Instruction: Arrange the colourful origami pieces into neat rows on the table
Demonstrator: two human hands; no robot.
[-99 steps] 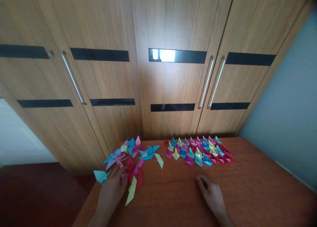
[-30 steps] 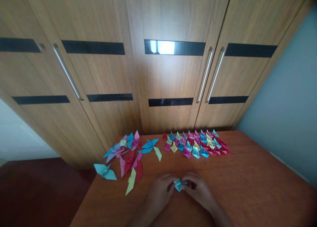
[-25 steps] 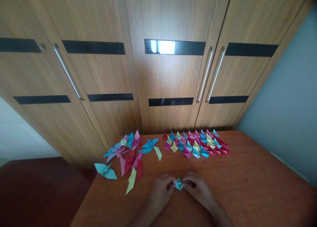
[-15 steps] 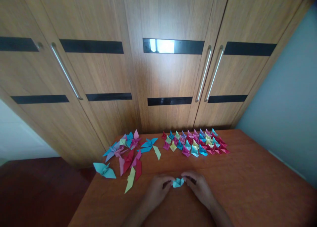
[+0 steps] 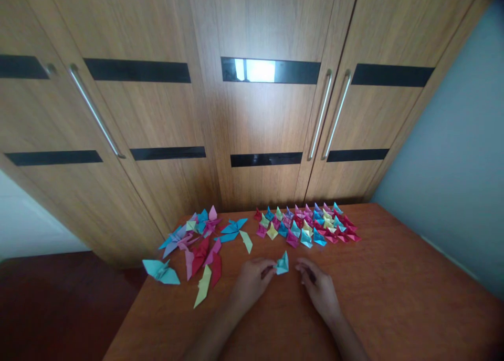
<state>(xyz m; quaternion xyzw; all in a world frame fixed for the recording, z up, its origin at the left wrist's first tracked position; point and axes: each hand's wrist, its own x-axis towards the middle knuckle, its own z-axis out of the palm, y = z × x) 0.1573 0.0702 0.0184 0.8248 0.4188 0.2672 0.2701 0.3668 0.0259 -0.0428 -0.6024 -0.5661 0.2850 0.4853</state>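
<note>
Left hand (image 5: pixel 252 284) pinches our little blue folded paper piece (image 5: pixel 282 264) so it stands up; right hand (image 5: pixel 318 290) rests loosely curled, empty, beside it.

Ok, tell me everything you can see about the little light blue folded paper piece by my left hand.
The light blue folded piece is small, made of plain paper with crisp creases, forming a pointed shape whose tip stands upward. It sits on the wooden table, in front of the rows of similar folded pieces. The left hand pinches its left side with the fingertips; the right hand lies just right of it, not touching.
</note>
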